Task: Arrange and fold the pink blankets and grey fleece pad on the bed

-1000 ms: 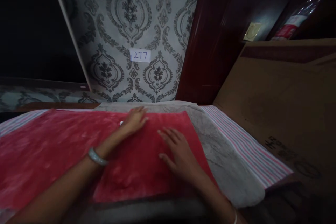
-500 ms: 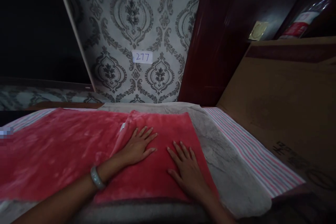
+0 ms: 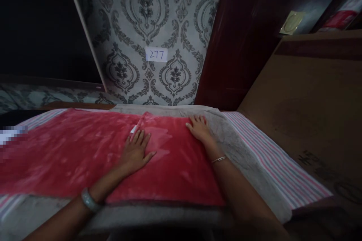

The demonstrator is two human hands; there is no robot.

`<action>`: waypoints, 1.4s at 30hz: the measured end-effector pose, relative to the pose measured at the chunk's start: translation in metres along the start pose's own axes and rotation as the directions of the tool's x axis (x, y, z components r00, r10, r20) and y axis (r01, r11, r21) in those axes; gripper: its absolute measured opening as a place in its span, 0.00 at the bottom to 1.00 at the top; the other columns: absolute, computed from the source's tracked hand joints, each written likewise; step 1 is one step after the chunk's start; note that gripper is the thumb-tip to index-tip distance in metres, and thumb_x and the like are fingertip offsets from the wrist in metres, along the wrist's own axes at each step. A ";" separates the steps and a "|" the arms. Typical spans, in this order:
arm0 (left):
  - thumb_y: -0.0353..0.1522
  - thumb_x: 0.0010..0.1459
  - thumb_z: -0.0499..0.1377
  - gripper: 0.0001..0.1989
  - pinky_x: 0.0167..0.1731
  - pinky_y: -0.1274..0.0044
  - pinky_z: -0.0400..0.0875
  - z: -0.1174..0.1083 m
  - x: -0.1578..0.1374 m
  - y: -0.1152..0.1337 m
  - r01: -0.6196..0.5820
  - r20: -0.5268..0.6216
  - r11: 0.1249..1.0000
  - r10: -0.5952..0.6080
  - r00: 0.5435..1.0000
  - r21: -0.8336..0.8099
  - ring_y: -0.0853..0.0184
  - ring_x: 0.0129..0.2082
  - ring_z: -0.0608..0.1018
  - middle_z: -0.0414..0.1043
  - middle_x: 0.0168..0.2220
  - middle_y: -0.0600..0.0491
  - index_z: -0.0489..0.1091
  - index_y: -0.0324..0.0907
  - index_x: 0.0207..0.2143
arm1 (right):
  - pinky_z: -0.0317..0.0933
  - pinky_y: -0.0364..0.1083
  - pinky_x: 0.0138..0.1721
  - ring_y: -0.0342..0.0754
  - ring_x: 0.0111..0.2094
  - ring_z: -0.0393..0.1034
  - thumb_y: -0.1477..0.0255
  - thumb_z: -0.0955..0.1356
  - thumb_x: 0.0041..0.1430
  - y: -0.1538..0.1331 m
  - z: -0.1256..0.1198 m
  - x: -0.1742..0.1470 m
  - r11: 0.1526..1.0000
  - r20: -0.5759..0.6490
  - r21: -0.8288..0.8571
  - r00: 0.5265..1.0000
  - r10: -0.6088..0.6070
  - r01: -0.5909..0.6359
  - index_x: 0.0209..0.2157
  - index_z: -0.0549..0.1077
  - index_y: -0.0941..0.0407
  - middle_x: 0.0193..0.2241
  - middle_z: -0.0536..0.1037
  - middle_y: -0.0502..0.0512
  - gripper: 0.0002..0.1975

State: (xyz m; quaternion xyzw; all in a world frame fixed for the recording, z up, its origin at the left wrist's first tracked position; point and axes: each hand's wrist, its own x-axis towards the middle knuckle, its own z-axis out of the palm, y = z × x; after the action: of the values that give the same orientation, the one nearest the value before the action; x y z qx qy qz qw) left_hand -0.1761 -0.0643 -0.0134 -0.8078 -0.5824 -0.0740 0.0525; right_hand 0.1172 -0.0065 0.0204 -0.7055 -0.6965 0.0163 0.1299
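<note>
A red plush blanket (image 3: 82, 150) lies spread in front of me, its right part folded over so that an edge with a white tag (image 3: 133, 129) runs near the middle. My left hand (image 3: 136, 152) rests flat on the blanket beside that edge, fingers apart. At the far right corner of the blanket, my right hand (image 3: 200, 128) lies palm down with fingers spread. Brushed lighter streaks show on the pile right of my left hand. Beneath the blanket is a grey plush cloth (image 3: 249, 173), its border showing at the back, right and front.
Under the grey cloth lies a striped sheet (image 3: 271, 154). A large cardboard box (image 3: 305, 101) stands along the right side. Behind are a patterned wall with a paper label (image 3: 156, 54) reading 277, a dark screen (image 3: 45, 26) and a dark red panel (image 3: 226, 52).
My right hand has slid away from me to the blanket's far right corner. My left hand has shifted slightly left, leaving lighter streaks on the pile. The view has tilted a little.
</note>
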 end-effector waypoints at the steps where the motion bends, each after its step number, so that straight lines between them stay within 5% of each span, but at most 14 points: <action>1: 0.51 0.63 0.51 0.39 0.68 0.50 0.48 0.006 -0.003 -0.001 0.008 0.001 1.000 -0.008 1.000 0.014 0.47 0.73 0.51 0.49 0.72 0.36 0.58 0.38 0.69 | 0.41 0.64 0.68 0.61 0.72 0.44 0.59 0.56 0.73 0.003 0.010 0.001 1.000 0.028 -0.016 0.999 0.025 -0.024 0.71 0.55 0.54 0.71 0.54 0.60 0.30; 6: 0.52 0.64 0.49 0.39 0.68 0.52 0.50 0.016 -0.007 -0.008 -0.006 -0.032 0.999 0.008 0.999 0.041 0.49 0.73 0.49 0.47 0.72 0.37 0.55 0.38 0.70 | 0.39 0.64 0.68 0.61 0.72 0.42 0.56 0.54 0.73 0.014 0.039 -0.003 0.998 0.039 -0.028 0.997 0.061 -0.060 0.72 0.53 0.52 0.72 0.51 0.57 0.31; 11: 0.49 0.63 0.52 0.37 0.67 0.48 0.48 -0.019 -0.002 0.005 -0.006 0.093 1.000 0.006 0.996 0.000 0.45 0.70 0.57 0.56 0.69 0.34 0.59 0.36 0.68 | 0.39 0.64 0.68 0.60 0.72 0.42 0.56 0.53 0.73 0.014 0.039 0.001 0.997 0.039 -0.045 0.997 0.062 -0.060 0.72 0.54 0.51 0.72 0.52 0.58 0.31; 15: 0.46 0.64 0.54 0.34 0.70 0.51 0.45 -0.037 -0.015 0.038 -0.278 0.069 0.955 0.286 0.956 -0.108 0.49 0.71 0.57 0.56 0.71 0.44 0.55 0.47 0.70 | 0.40 0.64 0.68 0.60 0.72 0.43 0.55 0.53 0.73 0.014 0.039 0.001 0.998 0.027 -0.042 0.998 0.056 -0.055 0.72 0.53 0.51 0.72 0.53 0.59 0.31; 18: 0.46 0.63 0.57 0.36 0.68 0.47 0.46 -0.022 -0.036 0.056 -0.453 0.053 0.870 0.471 0.881 -0.195 0.48 0.73 0.51 0.49 0.73 0.51 0.52 0.56 0.70 | 0.41 0.64 0.68 0.60 0.72 0.43 0.55 0.53 0.72 0.015 0.040 0.001 0.998 0.028 -0.039 0.998 0.059 -0.058 0.72 0.53 0.51 0.72 0.52 0.58 0.31; 23: 0.42 0.67 0.52 0.35 0.67 0.43 0.45 0.004 -0.064 0.059 -0.427 -0.034 0.880 0.430 0.902 -0.206 0.49 0.74 0.47 0.45 0.74 0.53 0.43 0.58 0.72 | 0.40 0.64 0.68 0.60 0.72 0.41 0.56 0.53 0.73 0.015 0.041 0.000 0.998 0.032 -0.042 0.998 0.054 -0.052 0.72 0.52 0.51 0.72 0.52 0.57 0.31; 28: 0.45 0.67 0.53 0.32 0.67 0.46 0.50 -0.011 -0.070 0.046 -0.407 0.050 0.862 0.441 0.896 -0.303 0.50 0.73 0.49 0.47 0.73 0.53 0.49 0.58 0.71 | 0.39 0.65 0.68 0.60 0.72 0.41 0.57 0.54 0.73 0.008 0.028 0.001 0.995 0.117 -0.029 0.988 0.103 -0.100 0.72 0.51 0.52 0.72 0.51 0.58 0.31; 32: 0.41 0.67 0.51 0.29 0.69 0.57 0.55 -0.032 -0.030 0.038 -0.306 0.084 0.868 0.364 0.927 -0.391 0.57 0.70 0.59 0.55 0.71 0.49 0.57 0.50 0.69 | 0.41 0.66 0.68 0.62 0.72 0.42 0.56 0.54 0.72 -0.022 0.003 0.014 0.996 0.159 0.051 0.985 0.067 -0.076 0.72 0.51 0.51 0.72 0.50 0.59 0.31; 36: 0.35 0.65 0.49 0.29 0.68 0.71 0.57 -0.046 0.056 0.036 -0.090 0.147 0.952 0.138 0.980 -0.292 0.63 0.68 0.64 0.59 0.69 0.43 0.59 0.37 0.68 | 0.43 0.66 0.67 0.61 0.72 0.43 0.59 0.52 0.73 -0.062 -0.006 0.027 0.991 0.171 0.117 0.982 -0.082 0.063 0.72 0.53 0.48 0.73 0.49 0.56 0.29; 39: 0.33 0.65 0.48 0.28 0.68 0.67 0.56 -0.037 0.110 0.035 0.014 0.130 0.972 0.017 0.991 -0.234 0.60 0.68 0.64 0.61 0.68 0.43 0.61 0.38 0.66 | 0.42 0.66 0.67 0.60 0.71 0.45 0.62 0.52 0.73 -0.074 0.014 0.024 0.996 0.143 0.081 0.989 -0.043 0.032 0.71 0.55 0.49 0.72 0.52 0.57 0.28; 42: 0.35 0.66 0.47 0.27 0.69 0.53 0.48 -0.013 0.129 0.035 0.089 0.090 0.979 -0.073 0.993 -0.184 0.52 0.68 0.62 0.62 0.67 0.40 0.63 0.39 0.65 | 0.39 0.63 0.69 0.58 0.71 0.47 0.63 0.54 0.73 -0.069 0.042 0.018 0.999 0.064 0.033 0.998 -0.009 0.007 0.71 0.55 0.50 0.71 0.55 0.56 0.28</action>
State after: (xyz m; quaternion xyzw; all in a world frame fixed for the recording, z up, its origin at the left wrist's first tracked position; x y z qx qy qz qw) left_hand -0.1039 0.0431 0.0229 -0.7871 -0.6070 -0.0972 -0.0508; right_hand 0.0417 0.0174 -0.0035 -0.6995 -0.7028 0.0499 0.1192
